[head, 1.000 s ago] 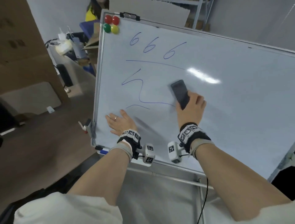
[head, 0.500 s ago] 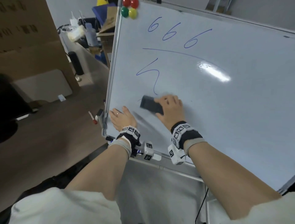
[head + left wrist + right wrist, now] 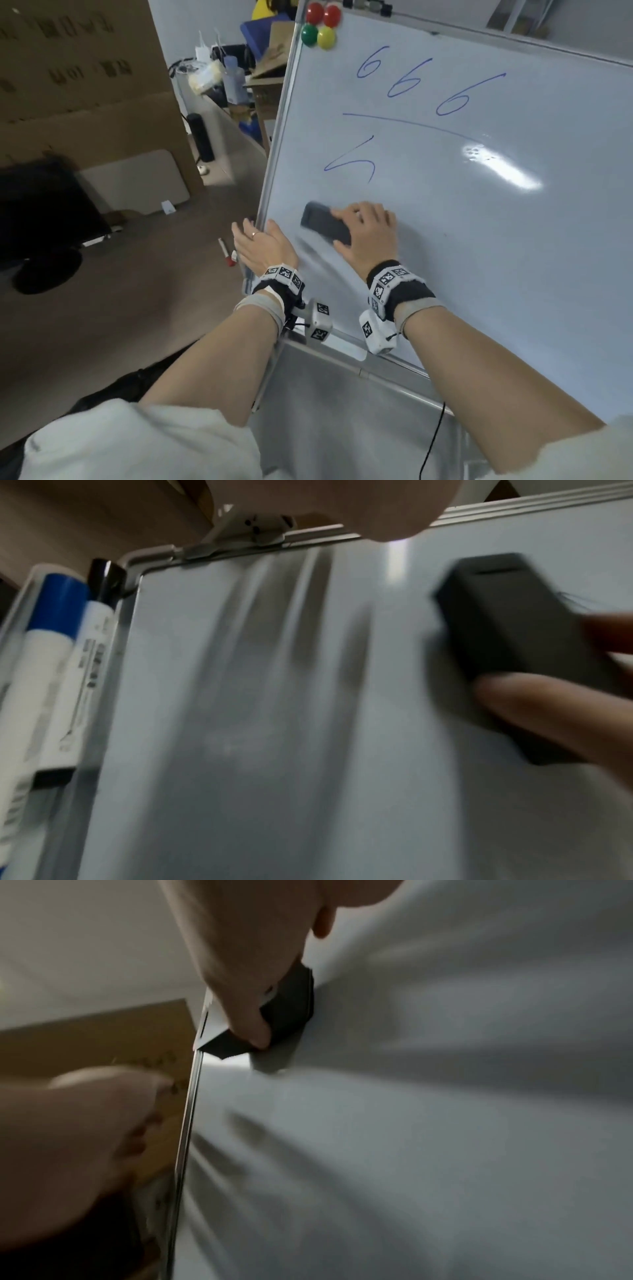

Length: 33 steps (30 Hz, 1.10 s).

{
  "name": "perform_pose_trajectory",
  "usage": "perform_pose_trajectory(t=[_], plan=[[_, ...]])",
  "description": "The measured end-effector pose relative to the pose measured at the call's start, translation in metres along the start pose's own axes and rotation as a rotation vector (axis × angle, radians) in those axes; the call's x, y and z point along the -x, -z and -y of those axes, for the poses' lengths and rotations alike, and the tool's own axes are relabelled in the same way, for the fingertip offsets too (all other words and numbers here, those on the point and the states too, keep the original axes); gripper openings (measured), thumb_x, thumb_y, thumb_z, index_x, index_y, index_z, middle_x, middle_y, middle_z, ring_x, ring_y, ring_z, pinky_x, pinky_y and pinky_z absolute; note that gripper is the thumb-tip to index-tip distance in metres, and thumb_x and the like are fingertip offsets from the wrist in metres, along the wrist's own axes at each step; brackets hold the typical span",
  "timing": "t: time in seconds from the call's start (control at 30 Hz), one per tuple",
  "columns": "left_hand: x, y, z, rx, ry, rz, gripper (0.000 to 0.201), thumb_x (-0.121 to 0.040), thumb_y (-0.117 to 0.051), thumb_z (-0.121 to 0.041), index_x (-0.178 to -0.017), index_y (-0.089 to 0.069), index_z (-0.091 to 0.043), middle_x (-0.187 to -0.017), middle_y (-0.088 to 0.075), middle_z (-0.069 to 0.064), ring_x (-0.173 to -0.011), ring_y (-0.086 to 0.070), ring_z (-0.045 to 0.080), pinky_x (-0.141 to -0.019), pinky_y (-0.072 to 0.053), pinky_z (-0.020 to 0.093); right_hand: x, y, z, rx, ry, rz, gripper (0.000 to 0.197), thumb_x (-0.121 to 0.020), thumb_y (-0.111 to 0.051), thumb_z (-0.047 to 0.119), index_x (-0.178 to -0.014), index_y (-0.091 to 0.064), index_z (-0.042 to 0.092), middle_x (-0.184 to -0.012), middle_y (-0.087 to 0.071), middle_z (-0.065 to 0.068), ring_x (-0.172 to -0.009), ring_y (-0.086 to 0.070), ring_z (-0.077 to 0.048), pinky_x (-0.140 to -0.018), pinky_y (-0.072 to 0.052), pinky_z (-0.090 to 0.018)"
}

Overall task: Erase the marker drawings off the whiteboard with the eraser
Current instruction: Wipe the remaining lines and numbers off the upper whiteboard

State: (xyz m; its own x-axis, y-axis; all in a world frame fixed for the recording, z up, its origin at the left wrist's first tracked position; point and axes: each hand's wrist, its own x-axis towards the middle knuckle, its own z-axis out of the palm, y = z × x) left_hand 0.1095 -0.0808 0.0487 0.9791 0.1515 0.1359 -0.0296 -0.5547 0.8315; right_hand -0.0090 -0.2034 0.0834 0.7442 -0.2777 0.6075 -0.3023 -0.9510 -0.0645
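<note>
**Eraser low on board, wiping near left edge**

I see my right hand gripping the black eraser, pressed flat on the whiteboard, sticking out left of the fingers. My left hand lies flat with straight fingers at the board's left edge. Since the earlier frames the lower squiggle tail is gone. Eraser: dark, rectangular, motion-blurred. Farther up, a zigzag, a line and three sixes remain.

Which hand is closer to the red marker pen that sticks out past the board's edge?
Left. The left hand rests at the whiteboard's edge, right beside the red marker pen. The right hand is farther along the board, holding the black eraser.
</note>
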Motion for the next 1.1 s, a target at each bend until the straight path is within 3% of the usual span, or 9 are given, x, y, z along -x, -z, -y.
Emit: perform_pose_trajectory(t=[0.1, 0.17, 0.27, 0.37, 0.57, 0.7, 0.8, 0.93, 1.1], plan=[[-0.026, -0.003, -0.014, 0.018, -0.039, 0.0, 0.056, -0.101, -0.039, -0.037, -0.148, -0.038, -0.006, -0.156, -0.034, 0.011, -0.145, -0.03, 0.028, -0.12, -0.021, 0.044, -0.032, 0.024, -0.008, 0.045, -0.214, -0.221, 0.052, -0.07, -0.069, 0.035, -0.121, -0.058, 0.028, -0.11, -0.057, -0.003, -0.098, -0.049, -0.028, -0.083, -0.034, -0.039], [-0.041, -0.011, -0.024, 0.078, -0.076, 0.072, 0.055, -0.101, -0.037, -0.037, -0.146, -0.042, -0.005, -0.149, -0.045, 0.015, -0.14, -0.038, 0.031, -0.117, -0.027, 0.045, -0.04, 0.029, -0.01, 0.073, -0.273, -0.244, 0.052, -0.072, -0.066, 0.037, -0.122, -0.057, 0.027, -0.113, -0.055, -0.002, -0.098, -0.048, -0.028, -0.083, -0.037, -0.039], [-0.058, -0.022, -0.035, 0.108, -0.095, 0.162, 0.052, -0.102, -0.032, -0.039, -0.133, -0.052, -0.002, -0.13, -0.06, 0.022, -0.121, -0.054, 0.04, -0.104, -0.041, 0.048, -0.028, 0.014, 0.001, 0.021, -0.141, -0.116, 0.054, -0.066, -0.074, 0.037, -0.117, -0.061, 0.026, -0.11, -0.056, -0.002, -0.1, -0.049, -0.028, -0.084, -0.039, -0.039], [-0.062, -0.028, -0.028, 0.039, -0.023, 0.217, 0.049, -0.105, -0.028, -0.037, -0.125, -0.053, -0.001, -0.125, -0.059, 0.024, -0.116, -0.055, 0.043, -0.097, -0.043, 0.051, -0.014, 0.003, 0.01, 0.08, -0.063, 0.023, 0.053, -0.065, -0.077, 0.036, -0.116, -0.061, 0.027, -0.11, -0.058, -0.003, -0.1, -0.051, -0.029, -0.084, -0.036, -0.039], [-0.067, -0.026, -0.015, -0.142, -0.069, 0.302, 0.043, -0.106, -0.022, -0.029, -0.125, -0.054, -0.008, -0.124, -0.057, 0.017, -0.112, -0.054, 0.037, -0.092, -0.045, 0.046, -0.032, 0.043, -0.011, 0.132, -0.543, -0.248, 0.051, -0.077, -0.066, 0.037, -0.125, -0.05, 0.026, -0.118, -0.051, -0.005, -0.106, -0.045, -0.03, -0.089, -0.038, -0.04], [-0.064, -0.023, -0.013, -0.149, -0.133, 0.341, 0.04, -0.106, -0.022, -0.025, -0.125, -0.053, -0.009, -0.128, -0.052, 0.015, -0.116, -0.051, 0.037, -0.093, -0.044, 0.049, -0.011, 0.019, 0.016, 0.055, -0.203, 0.091, 0.051, -0.066, -0.075, 0.028, -0.115, -0.059, 0.028, -0.114, -0.055, -0.004, -0.103, -0.047, -0.03, -0.086, -0.045, -0.045], [-0.063, -0.021, -0.013, -0.055, -0.025, 0.321, 0.046, -0.106, -0.023, -0.031, -0.128, -0.053, -0.004, -0.131, -0.055, 0.022, -0.12, -0.05, 0.04, -0.1, -0.039, 0.048, 0.014, 0.002, 0.036, 0.1, -0.155, 0.261, 0.051, -0.068, -0.076, 0.027, -0.116, -0.058, 0.03, -0.115, -0.055, 0.001, -0.107, -0.045, -0.026, -0.089, -0.041, -0.041], [-0.049, -0.023, -0.027, 0.076, 0.128, 0.153, 0.044, -0.103, -0.035, -0.033, -0.128, -0.057, -0.004, -0.13, -0.059, 0.02, -0.124, -0.05, 0.034, -0.107, -0.031, 0.041, 0.018, 0.028, 0.008, 0.129, -0.542, -0.039, 0.049, -0.076, -0.071, 0.034, -0.119, -0.053, 0.017, -0.116, -0.055, -0.008, -0.103, -0.048, -0.032, -0.087, -0.041, -0.041], [-0.02, -0.036, -0.046, 0.112, 0.053, -0.085, 0.05, -0.091, -0.043, -0.04, -0.122, -0.062, -0.005, -0.121, -0.066, 0.013, -0.12, -0.058, 0.032, -0.107, -0.023, 0.037, 0.054, 0.062, -0.045, 0.018, -1.284, -0.368, 0.053, -0.086, -0.066, 0.033, -0.123, -0.043, 0.002, -0.124, -0.048, -0.019, -0.116, -0.046, -0.037, -0.091, -0.046, -0.048]])
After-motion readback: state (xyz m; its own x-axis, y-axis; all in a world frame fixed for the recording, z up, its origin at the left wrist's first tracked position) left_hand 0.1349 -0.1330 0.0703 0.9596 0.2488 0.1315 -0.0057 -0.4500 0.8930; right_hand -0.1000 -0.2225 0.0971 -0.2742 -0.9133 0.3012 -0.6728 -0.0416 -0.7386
